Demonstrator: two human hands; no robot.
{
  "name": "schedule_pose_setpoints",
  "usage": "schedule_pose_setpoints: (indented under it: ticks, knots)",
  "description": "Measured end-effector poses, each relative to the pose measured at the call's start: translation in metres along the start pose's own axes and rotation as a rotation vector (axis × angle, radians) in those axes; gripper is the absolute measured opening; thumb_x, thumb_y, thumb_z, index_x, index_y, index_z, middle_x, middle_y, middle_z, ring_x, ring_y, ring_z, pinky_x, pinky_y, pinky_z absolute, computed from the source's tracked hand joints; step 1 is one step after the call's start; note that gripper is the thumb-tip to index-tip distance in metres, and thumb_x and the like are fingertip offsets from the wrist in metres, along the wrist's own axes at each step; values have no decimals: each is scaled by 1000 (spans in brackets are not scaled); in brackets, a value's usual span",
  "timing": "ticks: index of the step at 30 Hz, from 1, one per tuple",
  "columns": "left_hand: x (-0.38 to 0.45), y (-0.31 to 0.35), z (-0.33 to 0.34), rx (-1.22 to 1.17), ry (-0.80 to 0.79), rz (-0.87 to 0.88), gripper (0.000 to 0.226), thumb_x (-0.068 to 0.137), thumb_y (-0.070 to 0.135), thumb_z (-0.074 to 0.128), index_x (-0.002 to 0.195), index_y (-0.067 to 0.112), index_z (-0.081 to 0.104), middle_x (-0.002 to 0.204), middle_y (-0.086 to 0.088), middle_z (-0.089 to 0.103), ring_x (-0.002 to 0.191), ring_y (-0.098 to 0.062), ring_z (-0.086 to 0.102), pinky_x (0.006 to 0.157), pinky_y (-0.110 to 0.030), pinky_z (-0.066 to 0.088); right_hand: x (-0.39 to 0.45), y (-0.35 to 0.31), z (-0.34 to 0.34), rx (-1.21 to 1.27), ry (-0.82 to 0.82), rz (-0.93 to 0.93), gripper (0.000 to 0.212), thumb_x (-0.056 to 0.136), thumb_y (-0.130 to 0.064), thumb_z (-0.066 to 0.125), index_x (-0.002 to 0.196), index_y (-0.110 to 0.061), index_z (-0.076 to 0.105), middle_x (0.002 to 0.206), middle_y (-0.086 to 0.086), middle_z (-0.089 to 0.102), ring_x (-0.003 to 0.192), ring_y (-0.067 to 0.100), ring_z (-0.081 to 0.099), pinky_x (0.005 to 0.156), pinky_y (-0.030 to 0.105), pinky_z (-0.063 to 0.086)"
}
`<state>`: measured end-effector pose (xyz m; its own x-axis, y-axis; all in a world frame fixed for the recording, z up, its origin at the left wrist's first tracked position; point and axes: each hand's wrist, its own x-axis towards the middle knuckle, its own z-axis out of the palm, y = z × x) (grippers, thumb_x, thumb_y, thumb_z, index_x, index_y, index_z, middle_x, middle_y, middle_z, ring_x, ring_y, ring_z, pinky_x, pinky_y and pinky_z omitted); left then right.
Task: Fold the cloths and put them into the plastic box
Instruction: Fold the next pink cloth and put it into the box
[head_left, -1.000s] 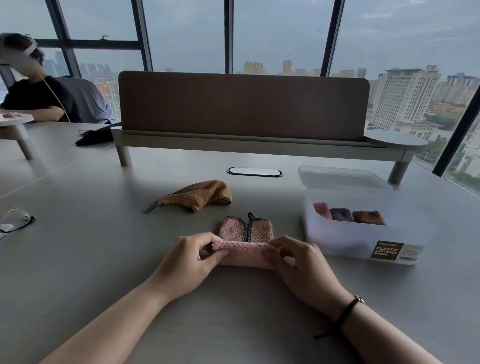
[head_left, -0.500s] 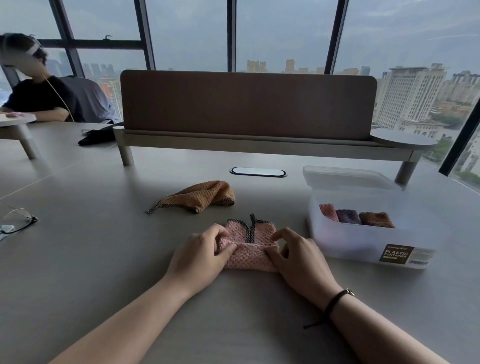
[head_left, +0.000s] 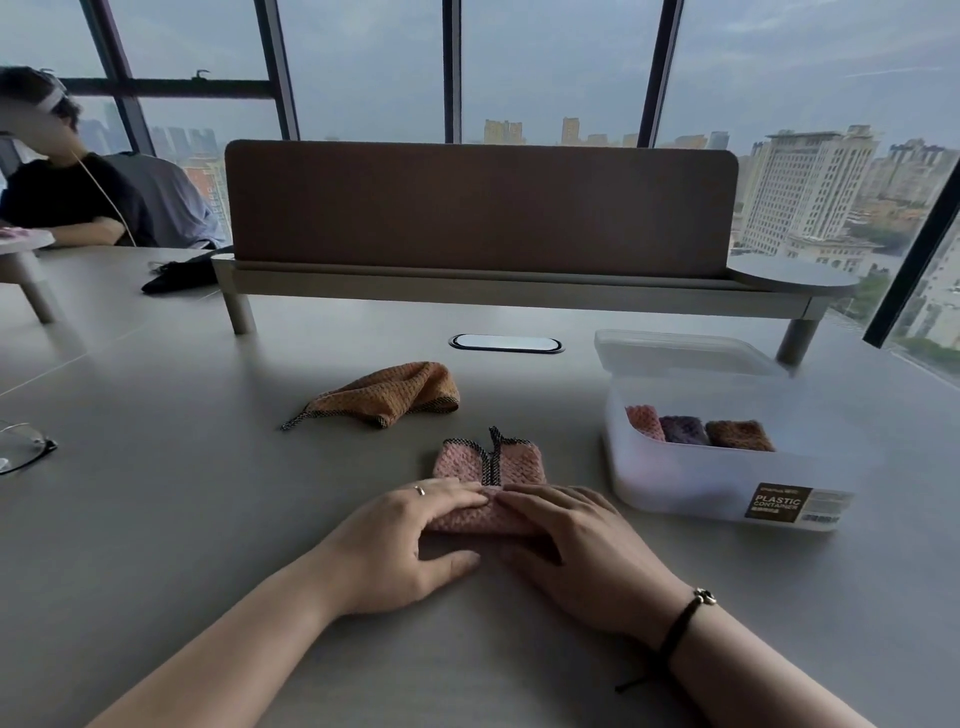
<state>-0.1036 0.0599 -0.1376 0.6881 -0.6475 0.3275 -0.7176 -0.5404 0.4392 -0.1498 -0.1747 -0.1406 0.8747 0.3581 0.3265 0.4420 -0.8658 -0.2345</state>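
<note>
The pink cloth (head_left: 488, 475) lies on the tabletop (head_left: 156, 519) right in front of me, half folded: the near edge is rolled over and the far part, w/ its dark stitched border, is flat. My left hand (head_left: 410, 540) and right hand (head_left: 576, 545) both lie on the near fold, fingers (head_left: 457, 496) straight and pressing down, tips almost meeting in the middle. So neither hand grasps anything, they only flatten the cloth.

The plastic box (head_left: 727, 483) stands just to the right of the cloth, open, w/ three folded cloths inside: pink, purple and brown, side by side. Its lid (head_left: 680, 353) seems to lie behind it. The orange cloth (head_left: 384, 395) is further away on the left, crumpled, not folded yet.

What could go wrong, I think: the fabric is thick and springy, so if I lift my hands too early the fold may open again. If I press unevenly, the edges will not match and the bundle may be too wide for the free space in the box, which looks limited.

The tabletop is smooth, grey, matte. Eyeglasses (head_left: 21, 449) lie at the left edge. Behind, a brown divider panel (head_left: 478, 208) on a raised shelf, then big windows w/ city bldgs. Another person (head_left: 67, 197) sits far left.
</note>
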Motion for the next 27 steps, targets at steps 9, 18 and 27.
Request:
schedule_pose_setpoints:
  ticks: [9, 18, 27]
  knots:
    - [1, -1, -1, -167, 152, -117, 37, 81, 11, 70, 112, 32, 67, 107, 23, 69, 105, 8, 62, 91, -14, 46, 2, -2, -3, 44, 177, 17, 35, 90, -48, 54, 121, -32, 59, 111, -10, 71, 99, 16, 65, 83, 27, 49]
    - [8, -13, 2, -266, 275, -248, 12, 89, 28, 72, 101, 27, 72, 92, 18, 74, 90, 4, 68, 82, -28, 56, -1, 0, -7, 425, 267, 326, 27, 80, -27, 75, 104, -38, 68, 81, -13, 72, 72, -3, 64, 65, 11, 48]
    - [35, -24, 8, -57, 183, -500, 65, 73, 78, 48, 117, 34, 67, 119, 12, 71, 114, -14, 64, 100, -38, 49, 33, 0, -1, 199, 217, 561, 39, 84, -49, 63, 115, -25, 69, 93, -5, 72, 97, 20, 66, 79, 28, 49]
